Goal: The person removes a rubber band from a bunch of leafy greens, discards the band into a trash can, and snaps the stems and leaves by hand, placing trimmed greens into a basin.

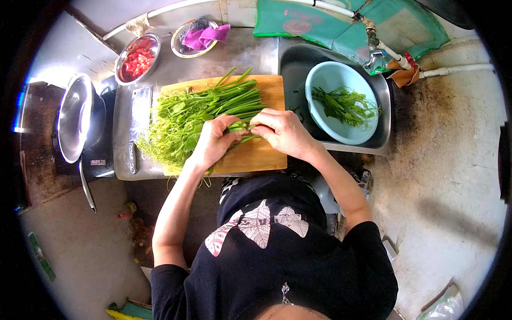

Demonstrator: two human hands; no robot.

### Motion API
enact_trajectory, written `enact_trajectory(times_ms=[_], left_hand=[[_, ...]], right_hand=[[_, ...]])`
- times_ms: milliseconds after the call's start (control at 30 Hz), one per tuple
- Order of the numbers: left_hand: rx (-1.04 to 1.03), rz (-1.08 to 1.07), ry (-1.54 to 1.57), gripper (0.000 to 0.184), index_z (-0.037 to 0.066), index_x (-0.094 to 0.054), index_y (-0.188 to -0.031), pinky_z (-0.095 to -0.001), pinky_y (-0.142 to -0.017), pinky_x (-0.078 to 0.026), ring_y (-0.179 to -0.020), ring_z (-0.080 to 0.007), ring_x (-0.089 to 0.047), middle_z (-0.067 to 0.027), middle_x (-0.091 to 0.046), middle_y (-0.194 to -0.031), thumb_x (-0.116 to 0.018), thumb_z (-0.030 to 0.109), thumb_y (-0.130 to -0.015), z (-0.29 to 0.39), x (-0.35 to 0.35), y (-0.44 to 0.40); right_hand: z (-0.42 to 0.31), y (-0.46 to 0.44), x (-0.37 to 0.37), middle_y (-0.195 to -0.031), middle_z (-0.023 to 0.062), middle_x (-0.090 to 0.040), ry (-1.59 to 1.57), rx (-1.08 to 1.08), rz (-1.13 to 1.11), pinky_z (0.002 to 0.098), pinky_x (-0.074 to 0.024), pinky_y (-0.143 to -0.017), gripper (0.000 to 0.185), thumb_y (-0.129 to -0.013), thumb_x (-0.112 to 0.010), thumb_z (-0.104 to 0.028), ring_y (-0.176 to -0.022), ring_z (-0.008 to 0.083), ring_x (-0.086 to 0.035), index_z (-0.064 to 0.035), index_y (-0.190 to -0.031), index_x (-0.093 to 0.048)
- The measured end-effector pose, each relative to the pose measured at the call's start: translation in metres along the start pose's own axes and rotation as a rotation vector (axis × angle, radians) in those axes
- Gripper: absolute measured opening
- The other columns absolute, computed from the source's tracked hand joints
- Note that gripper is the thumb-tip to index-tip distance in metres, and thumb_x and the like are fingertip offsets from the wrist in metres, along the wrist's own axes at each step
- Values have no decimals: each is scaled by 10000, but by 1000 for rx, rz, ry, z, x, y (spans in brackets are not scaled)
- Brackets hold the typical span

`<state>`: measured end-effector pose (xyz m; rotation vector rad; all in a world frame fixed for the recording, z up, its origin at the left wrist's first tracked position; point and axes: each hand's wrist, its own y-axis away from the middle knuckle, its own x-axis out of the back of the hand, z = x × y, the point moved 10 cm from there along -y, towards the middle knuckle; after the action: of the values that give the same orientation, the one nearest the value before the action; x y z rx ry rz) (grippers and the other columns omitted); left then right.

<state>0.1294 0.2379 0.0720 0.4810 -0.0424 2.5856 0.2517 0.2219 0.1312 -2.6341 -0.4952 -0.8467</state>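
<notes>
A large heap of green leafy stems (pixel 184 120) lies on a wooden cutting board (pixel 266 157), leaves to the left and stem ends to the right. My left hand (pixel 217 137) is closed around a few green stems near the board's middle. Close beside it, my right hand (pixel 280 129) pinches the ends of the same stems between thumb and fingers. To the right, a light blue basin (pixel 342 72) stands in the metal sink (pixel 293 56) and holds a smaller bunch of greens (pixel 344 105).
A cleaver (pixel 141 114) lies left of the board. Behind it stand a bowl of red pieces (pixel 137 61) and a bowl with a purple cloth (pixel 205 37). A pan (pixel 76 120) is at the far left, a faucet (pixel 375 57) behind the sink.
</notes>
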Motion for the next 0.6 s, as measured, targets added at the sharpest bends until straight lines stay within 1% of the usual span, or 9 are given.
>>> enact_trajectory(times_ms=[167,233,333,400,433,500,533,567,600], left_hand=[[-17,-3,-45,233,-16,-650,-998,-349,-720,-496,-791,-288,-627,-158,-639,-881,-717,44,-783,10,3,-1],[-99,5,-86,219,-12,-655,-978,-348,-742,-493,-809,-286,-624,-153,-643,-882,-723,52,-781,22,2,-1],[-116,-23,-55,195,-7,-661,-945,-346,-759,-488,-827,-284,-621,-146,-643,-872,-729,59,-776,19,-1,-2],[-105,-29,-46,179,-5,-662,-934,-345,-755,-488,-824,-284,-620,-144,-643,-868,-726,53,-777,19,-2,0],[-95,-35,-39,163,-4,-663,-922,-344,-751,-488,-821,-283,-619,-143,-642,-863,-722,47,-778,19,-2,-1],[-111,-7,-69,154,-3,-662,-917,-340,-747,-489,-817,-278,-621,-140,-642,-860,-716,43,-780,18,3,-2],[-128,19,-95,145,-2,-662,-913,-336,-743,-489,-813,-274,-623,-137,-642,-857,-711,38,-782,18,6,-1],[-75,25,-82,115,1,-660,-909,-314,-727,-484,-789,-222,-620,-123,-638,-838,-696,41,-808,4,7,2],[-20,17,-9,100,3,-656,-910,-304,-720,-480,-781,-193,-612,-111,-637,-830,-687,45,-825,-1,5,2]], right_hand=[[-3,-3,-5,-811,122,-623,91,56,-69,380,-491,-624,114,-839,-673,-109,-704,310,-625,-12,-877,-629],[-3,-4,-5,-809,126,-623,126,76,-89,383,-490,-629,114,-846,-664,-113,-713,317,-624,-10,-880,-630],[0,-7,-10,-776,120,-611,112,101,-171,356,-479,-608,114,-846,-655,-105,-690,266,-623,-7,-902,-635],[17,-7,-17,-724,70,-597,-220,20,-204,300,-431,-560,93,-851,-653,-103,-650,180,-585,-17,-886,-648],[21,-4,-21,-724,70,-597,-218,22,-204,300,-431,-560,93,-851,-653,-103,-650,180,-585,-17,-886,-648],[51,11,-44,-732,26,-575,-1045,-352,-183,250,-355,-534,99,-868,-655,-129,-631,123,-512,-39,-907,-660],[53,13,-37,-717,0,-524,-1427,-307,19,235,-299,-521,118,-891,-643,-167,-593,113,-440,-48,-898,-642],[48,12,-23,-681,0,-463,-1586,-150,23,238,-283,-513,157,-911,-622,-190,-566,105,-371,-34,-897,-607],[42,6,-8,-668,-5,-439,-1617,-54,24,238,-279,-511,164,-920,-611,-191,-559,102,-351,-31,-888,-595]])
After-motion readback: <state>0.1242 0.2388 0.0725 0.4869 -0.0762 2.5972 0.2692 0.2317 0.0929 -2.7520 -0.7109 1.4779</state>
